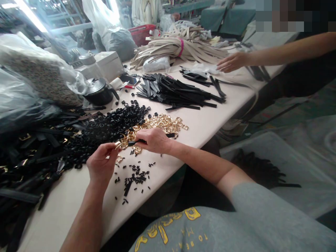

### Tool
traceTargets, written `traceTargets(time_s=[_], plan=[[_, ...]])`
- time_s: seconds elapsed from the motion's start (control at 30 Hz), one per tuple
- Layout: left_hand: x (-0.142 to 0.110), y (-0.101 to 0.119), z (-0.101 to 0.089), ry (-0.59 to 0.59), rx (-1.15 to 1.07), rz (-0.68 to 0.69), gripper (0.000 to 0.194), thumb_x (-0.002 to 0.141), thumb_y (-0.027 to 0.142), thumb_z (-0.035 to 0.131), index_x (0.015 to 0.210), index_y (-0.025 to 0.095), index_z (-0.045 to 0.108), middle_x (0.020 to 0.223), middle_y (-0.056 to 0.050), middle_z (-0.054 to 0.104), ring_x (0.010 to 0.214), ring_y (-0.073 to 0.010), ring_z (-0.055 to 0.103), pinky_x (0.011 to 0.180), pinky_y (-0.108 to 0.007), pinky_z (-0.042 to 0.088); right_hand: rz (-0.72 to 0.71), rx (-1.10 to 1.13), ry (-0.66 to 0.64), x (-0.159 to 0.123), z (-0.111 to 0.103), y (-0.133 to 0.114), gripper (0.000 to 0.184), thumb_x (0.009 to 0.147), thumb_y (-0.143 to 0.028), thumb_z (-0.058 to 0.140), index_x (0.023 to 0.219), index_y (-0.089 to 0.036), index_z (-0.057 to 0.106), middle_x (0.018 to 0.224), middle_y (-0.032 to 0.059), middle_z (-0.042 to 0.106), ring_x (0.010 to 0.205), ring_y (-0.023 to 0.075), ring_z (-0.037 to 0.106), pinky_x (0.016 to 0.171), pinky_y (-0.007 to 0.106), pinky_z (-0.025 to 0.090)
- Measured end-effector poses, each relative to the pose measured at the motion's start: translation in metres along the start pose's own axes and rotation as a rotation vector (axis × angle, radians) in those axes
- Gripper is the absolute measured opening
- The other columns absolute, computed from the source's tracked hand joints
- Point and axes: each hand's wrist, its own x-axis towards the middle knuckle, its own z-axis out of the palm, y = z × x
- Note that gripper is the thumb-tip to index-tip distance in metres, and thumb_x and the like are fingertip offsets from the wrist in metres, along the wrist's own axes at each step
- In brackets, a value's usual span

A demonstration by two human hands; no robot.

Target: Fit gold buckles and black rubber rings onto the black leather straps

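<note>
Between its thumb and fingers, my left hand (103,161) pinches a small gold buckle (118,144). My right hand (154,140) is closed around a black strap (134,142), whose one end points left at the buckle; the other end sticks out behind the hand. A narrow gap seems to lie between strap end and buckle. Behind my right hand spreads a pile of gold buckles (168,121). Left of it lies a heap of small black loops (112,124). Tiny black pieces (138,176) are scattered on the table (154,168) below my hands.
Black strips (173,91) lie farther back, before a bundle of beige straps (168,47). Buckled black straps (31,157) cover the left side. A lidded black pot (97,94) and a filled plastic bag (39,70) stand behind. A co-worker's hand (231,63) reaches in from the right.
</note>
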Motion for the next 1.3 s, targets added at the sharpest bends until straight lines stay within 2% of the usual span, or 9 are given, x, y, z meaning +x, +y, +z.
traceTargets(time_s=[0.1,0.3,0.37,0.47,0.7,0.8,0.9,1.13,1.3], plan=[[0.0,0.001,-0.003,0.051,0.061,0.169,0.022,0.083,0.042,0.065,0.092,0.022,0.069,0.092,-0.004,0.072,0.081,-0.0194,0.067,0.081,-0.032,0.052,-0.03,0.025,0.011,0.0,0.0,-0.004,0.017,0.093,-0.031,0.055,0.09,-0.017,0.064,0.089,0.0022,0.069,0.077,0.0103,0.056,0.065,0.024,0.031],[-0.002,0.004,-0.002,0.056,0.077,0.206,0.018,0.082,0.039,0.066,0.087,0.022,0.07,0.092,-0.005,0.072,0.082,-0.0197,0.067,0.082,-0.032,0.053,-0.056,0.083,0.034,0.0,0.0,-0.011,0.017,0.094,-0.03,0.052,0.09,-0.017,0.063,0.091,0.0028,0.069,0.078,0.0107,0.057,0.066,0.024,0.033],[-0.004,0.007,0.0,0.042,-0.036,0.106,0.021,0.08,0.04,0.069,0.09,0.021,0.07,0.086,-0.004,0.071,0.078,-0.0193,0.068,0.077,-0.031,0.054,-0.05,0.111,0.042,0.001,-0.001,-0.012,0.017,0.094,-0.031,0.053,0.09,-0.017,0.063,0.09,0.0026,0.069,0.077,0.0104,0.057,0.066,0.023,0.034],[-0.003,0.01,0.006,0.025,-0.301,-0.116,0.03,0.076,0.043,0.072,0.091,0.018,0.069,0.076,-0.004,0.07,0.068,-0.0171,0.066,0.067,-0.029,0.054,-0.016,0.122,0.065,0.002,-0.001,-0.013,0.017,0.093,-0.031,0.055,0.09,-0.017,0.064,0.088,0.0023,0.07,0.076,0.0102,0.057,0.066,0.023,0.034],[0.005,0.011,0.014,-0.093,-0.851,-0.529,0.035,0.056,0.035,0.088,0.077,0.015,0.069,0.072,-0.001,0.067,0.057,-0.0071,0.058,0.054,-0.017,0.049,0.041,0.047,0.078,0.005,0.002,-0.014,0.016,0.092,-0.03,0.056,0.09,-0.017,0.065,0.087,0.0022,0.069,0.075,0.0099,0.057,0.064,0.023,0.033],[0.007,0.013,0.014,-0.135,-0.967,-0.648,0.037,0.049,0.028,0.091,0.075,0.014,0.07,0.072,0.0,0.066,0.057,-0.0049,0.056,0.052,-0.013,0.047,0.045,0.012,0.065,0.005,0.002,-0.015,0.017,0.093,-0.03,0.055,0.09,-0.016,0.065,0.087,0.002,0.069,0.076,0.0102,0.057,0.064,0.023,0.032],[0.007,0.015,0.013,-0.159,-1.021,-0.707,0.038,0.046,0.024,0.092,0.075,0.013,0.07,0.071,0.0,0.066,0.056,-0.0034,0.055,0.051,-0.011,0.047,0.035,0.002,0.064,0.005,0.003,-0.015,0.017,0.093,-0.03,0.054,0.09,-0.017,0.065,0.088,0.0017,0.068,0.077,0.0106,0.057,0.064,0.024,0.033],[0.006,0.013,0.017,-0.162,-1.0,-0.661,0.041,0.041,0.025,0.094,0.073,0.015,0.071,0.068,0.0,0.067,0.059,-0.0073,0.06,0.056,-0.014,0.052,-0.028,0.083,0.083,0.005,0.005,-0.016,0.02,0.094,-0.031,0.054,0.088,-0.016,0.065,0.085,0.0023,0.068,0.076,0.0102,0.057,0.066,0.022,0.035],[-0.002,0.011,0.023,-0.218,-0.842,-0.468,0.035,0.053,0.03,0.09,0.078,0.016,0.07,0.072,0.0,0.068,0.062,-0.0091,0.062,0.062,-0.019,0.053,-0.016,0.081,0.063,0.005,0.005,-0.017,0.017,0.092,-0.029,0.056,0.089,-0.015,0.066,0.086,0.0027,0.069,0.076,0.0106,0.057,0.066,0.023,0.035]])
